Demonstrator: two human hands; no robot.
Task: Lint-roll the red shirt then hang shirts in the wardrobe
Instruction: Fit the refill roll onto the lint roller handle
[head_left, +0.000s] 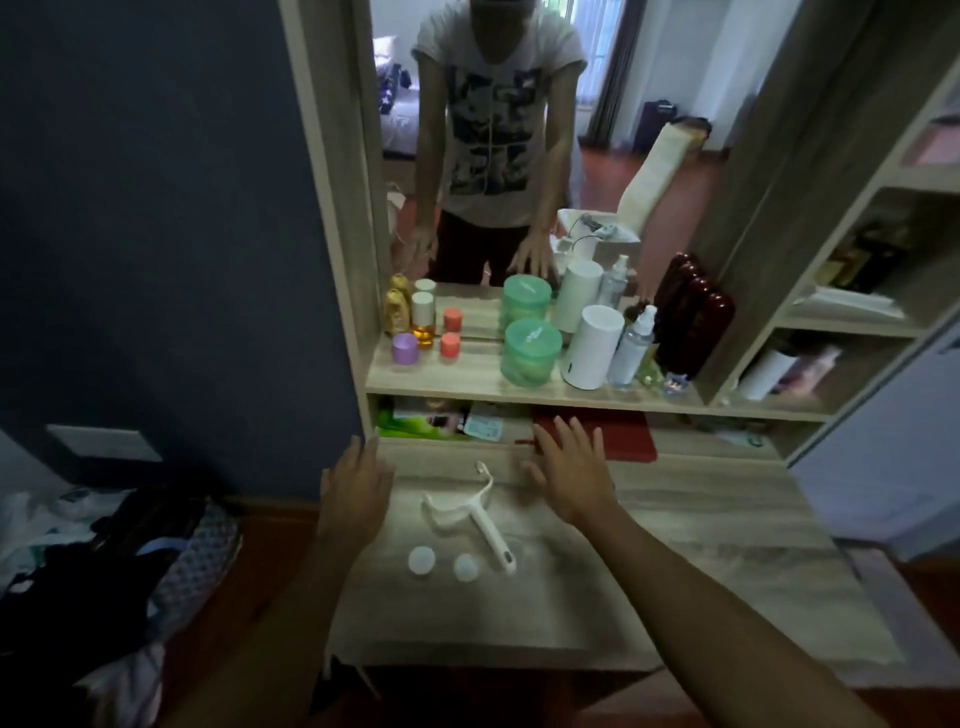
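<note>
Currently both hands hover over the desk (701, 525), neither holding anything. The left hand (356, 491) sits above the desk's left edge, fingers straight and loosely together, palm down. The right hand (574, 475) is above the rear middle of the desk, fingers spread, palm down, close to the open shelf slot under the upper ledge.

The lint roller frame (475, 517) lies flat on the desk between the two hands, its white handle pointing toward the near edge and its curved guard toward the rear. No sticky roll is visibly mounted on it; whether one is fitted cannot be told. Two round white caps (422, 561) lie just beside the handle end, toward the near left.

A red item (618, 428), possibly the red shirt, lies in the slot at the rear edge, directly beyond the right fingertips. Its identity cannot be confirmed from this view.

Judgement: the roller lies within reach of either hand, so the spread posture suits a reach for the tool or the red item. The task appears to be at its start.

Bottles and jars, including a green jar (531, 351), stand on the upper ledge before the mirror (519, 104).
</note>
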